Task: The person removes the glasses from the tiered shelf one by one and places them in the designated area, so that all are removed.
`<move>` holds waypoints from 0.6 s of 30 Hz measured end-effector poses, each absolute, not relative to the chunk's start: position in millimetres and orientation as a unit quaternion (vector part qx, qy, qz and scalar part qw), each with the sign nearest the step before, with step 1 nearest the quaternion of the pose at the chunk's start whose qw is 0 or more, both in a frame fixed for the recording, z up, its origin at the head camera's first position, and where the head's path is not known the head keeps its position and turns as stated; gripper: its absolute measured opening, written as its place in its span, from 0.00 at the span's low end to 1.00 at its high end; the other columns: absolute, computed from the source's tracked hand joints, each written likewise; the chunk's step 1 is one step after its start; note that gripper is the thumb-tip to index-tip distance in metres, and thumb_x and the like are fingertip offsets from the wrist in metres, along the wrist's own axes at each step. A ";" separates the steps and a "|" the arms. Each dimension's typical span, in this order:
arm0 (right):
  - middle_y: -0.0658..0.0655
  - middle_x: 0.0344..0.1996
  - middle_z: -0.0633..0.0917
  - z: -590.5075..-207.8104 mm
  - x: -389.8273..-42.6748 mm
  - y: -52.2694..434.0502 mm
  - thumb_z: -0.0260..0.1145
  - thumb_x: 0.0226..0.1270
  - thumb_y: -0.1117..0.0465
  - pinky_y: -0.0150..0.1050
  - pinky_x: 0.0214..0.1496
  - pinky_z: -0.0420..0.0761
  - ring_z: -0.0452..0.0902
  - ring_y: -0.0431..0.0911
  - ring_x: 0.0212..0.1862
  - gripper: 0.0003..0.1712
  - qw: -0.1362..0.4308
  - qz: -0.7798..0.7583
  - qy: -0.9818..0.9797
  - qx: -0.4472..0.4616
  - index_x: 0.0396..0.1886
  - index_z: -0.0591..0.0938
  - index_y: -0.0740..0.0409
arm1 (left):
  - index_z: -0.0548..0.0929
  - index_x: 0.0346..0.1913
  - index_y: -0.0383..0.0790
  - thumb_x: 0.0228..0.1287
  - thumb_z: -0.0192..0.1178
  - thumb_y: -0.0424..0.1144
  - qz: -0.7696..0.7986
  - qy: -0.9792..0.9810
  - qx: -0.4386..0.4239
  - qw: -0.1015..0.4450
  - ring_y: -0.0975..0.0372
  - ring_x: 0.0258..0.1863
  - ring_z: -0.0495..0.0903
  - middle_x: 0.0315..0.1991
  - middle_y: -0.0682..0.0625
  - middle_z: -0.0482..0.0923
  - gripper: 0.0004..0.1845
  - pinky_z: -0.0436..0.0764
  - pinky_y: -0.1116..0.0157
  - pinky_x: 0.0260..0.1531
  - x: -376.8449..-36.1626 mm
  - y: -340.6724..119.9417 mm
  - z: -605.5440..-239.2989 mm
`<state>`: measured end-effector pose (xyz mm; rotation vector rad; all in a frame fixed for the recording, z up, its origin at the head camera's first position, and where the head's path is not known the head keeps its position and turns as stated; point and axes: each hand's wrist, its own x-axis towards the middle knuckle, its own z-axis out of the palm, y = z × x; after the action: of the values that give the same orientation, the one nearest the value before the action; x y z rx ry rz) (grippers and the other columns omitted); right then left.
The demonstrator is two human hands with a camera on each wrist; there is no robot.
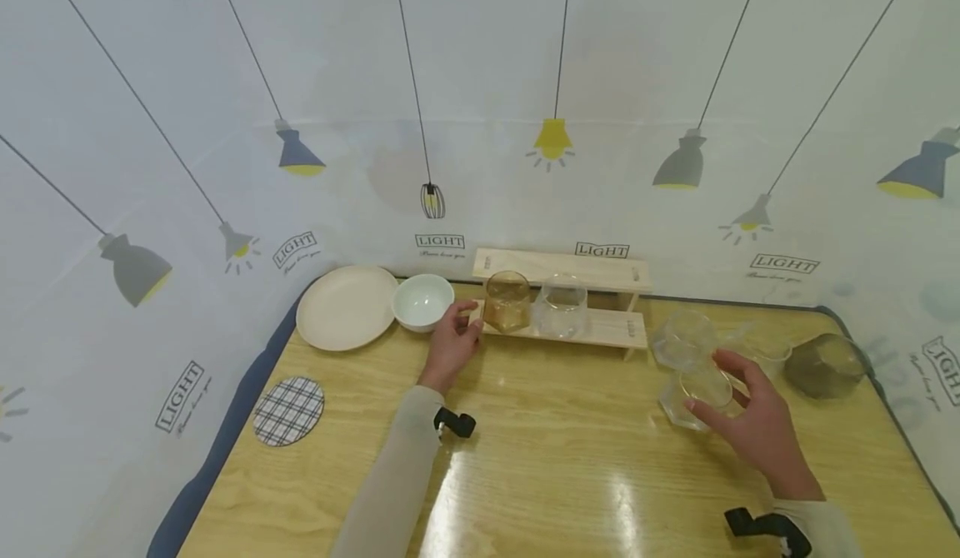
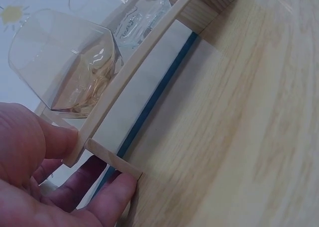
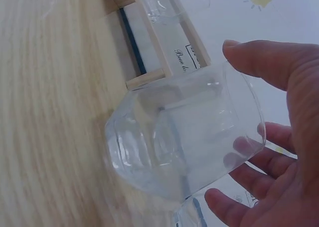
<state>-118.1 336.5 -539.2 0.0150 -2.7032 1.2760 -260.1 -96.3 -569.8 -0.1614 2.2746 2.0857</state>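
Nearest, the right hand [image 1: 753, 425] cups a clear glass [image 1: 693, 398] standing on the tabletop [image 1: 540, 466]; the right wrist view shows fingers [image 3: 249, 159] and thumb curved round its rim. Farther left, the left hand [image 1: 450, 346] meets the end of a wooden rack [image 1: 570, 304]. Only the left wrist view shows its thumb and fingertips [image 2: 117, 189] pinching the lower shelf's corner. An amber glass [image 1: 507, 300] and another clear one [image 1: 562, 304] sit there.
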 end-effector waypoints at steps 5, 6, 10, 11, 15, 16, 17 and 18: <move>0.62 0.74 0.73 -533.3 -119.7 335.7 0.79 0.67 0.52 0.10 0.55 0.67 0.61 0.16 0.64 0.48 0.087 0.431 -0.898 -0.004 0.81 0.65 0.52 | 0.79 0.66 0.42 0.77 0.61 0.32 0.682 0.728 -0.053 0.036 0.61 0.40 0.78 0.46 0.45 0.75 0.18 0.83 0.63 0.40 -261.5 -95.1 -570.9; 0.61 0.73 0.73 -532.3 -119.7 335.4 0.79 0.66 0.54 0.10 0.56 0.67 0.62 0.17 0.64 0.48 0.094 0.433 -0.897 -0.002 0.81 0.66 0.53 | 0.78 0.66 0.42 0.77 0.61 0.32 0.684 0.726 -0.051 0.039 0.61 0.40 0.78 0.46 0.45 0.74 0.18 0.82 0.63 0.39 -261.8 -94.9 -571.1; 0.51 0.69 0.76 -525.9 -122.9 330.0 0.81 0.63 0.62 0.11 0.60 0.69 0.66 0.20 0.65 0.45 0.136 0.452 -0.882 0.014 0.77 0.70 0.57 | 0.78 0.66 0.41 0.78 0.60 0.31 0.688 0.723 -0.045 0.038 0.61 0.39 0.78 0.46 0.46 0.74 0.18 0.83 0.63 0.40 -261.9 -95.8 -570.6; 0.49 0.68 0.77 -523.8 -124.1 327.6 0.81 0.62 0.64 0.12 0.61 0.70 0.67 0.21 0.65 0.45 0.145 0.457 -0.877 0.019 0.76 0.71 0.58 | 0.78 0.66 0.40 0.78 0.60 0.31 0.688 0.724 -0.046 0.034 0.61 0.39 0.77 0.46 0.46 0.73 0.18 0.83 0.62 0.40 -261.6 -96.5 -570.2; 0.45 0.66 0.78 -516.1 -129.8 318.2 0.81 0.61 0.68 0.14 0.62 0.71 0.68 0.22 0.65 0.42 0.171 0.469 -0.866 0.033 0.73 0.74 0.60 | 0.78 0.65 0.39 0.77 0.61 0.31 0.688 0.724 -0.050 0.029 0.60 0.41 0.77 0.46 0.46 0.73 0.17 0.84 0.62 0.41 -260.7 -99.1 -570.0; 0.45 0.66 0.78 -514.7 -131.3 316.3 0.80 0.61 0.68 0.14 0.62 0.71 0.68 0.23 0.65 0.41 0.176 0.470 -0.864 0.036 0.73 0.74 0.61 | 0.78 0.65 0.40 0.77 0.61 0.31 0.686 0.725 -0.050 0.031 0.61 0.42 0.77 0.47 0.46 0.73 0.18 0.84 0.62 0.42 -260.7 -99.5 -570.4; 0.45 0.65 0.79 -513.0 -132.5 314.0 0.80 0.61 0.69 0.14 0.63 0.71 0.68 0.23 0.65 0.40 0.180 0.469 -0.864 0.038 0.72 0.75 0.61 | 0.78 0.65 0.40 0.77 0.61 0.31 0.687 0.724 -0.049 0.033 0.61 0.42 0.77 0.47 0.46 0.73 0.18 0.84 0.62 0.42 -260.6 -99.8 -570.9; 0.45 0.65 0.79 -511.7 -134.2 311.7 0.80 0.61 0.70 0.14 0.63 0.71 0.69 0.23 0.65 0.39 0.185 0.470 -0.862 0.042 0.72 0.76 0.61 | 0.78 0.66 0.40 0.77 0.61 0.31 0.688 0.724 -0.049 0.035 0.61 0.42 0.77 0.47 0.45 0.73 0.18 0.84 0.62 0.41 -260.5 -100.0 -571.6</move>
<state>-134.2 311.7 -511.7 0.1184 -2.4282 1.3247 -260.5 -100.0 -571.6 -0.1494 2.2247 2.1135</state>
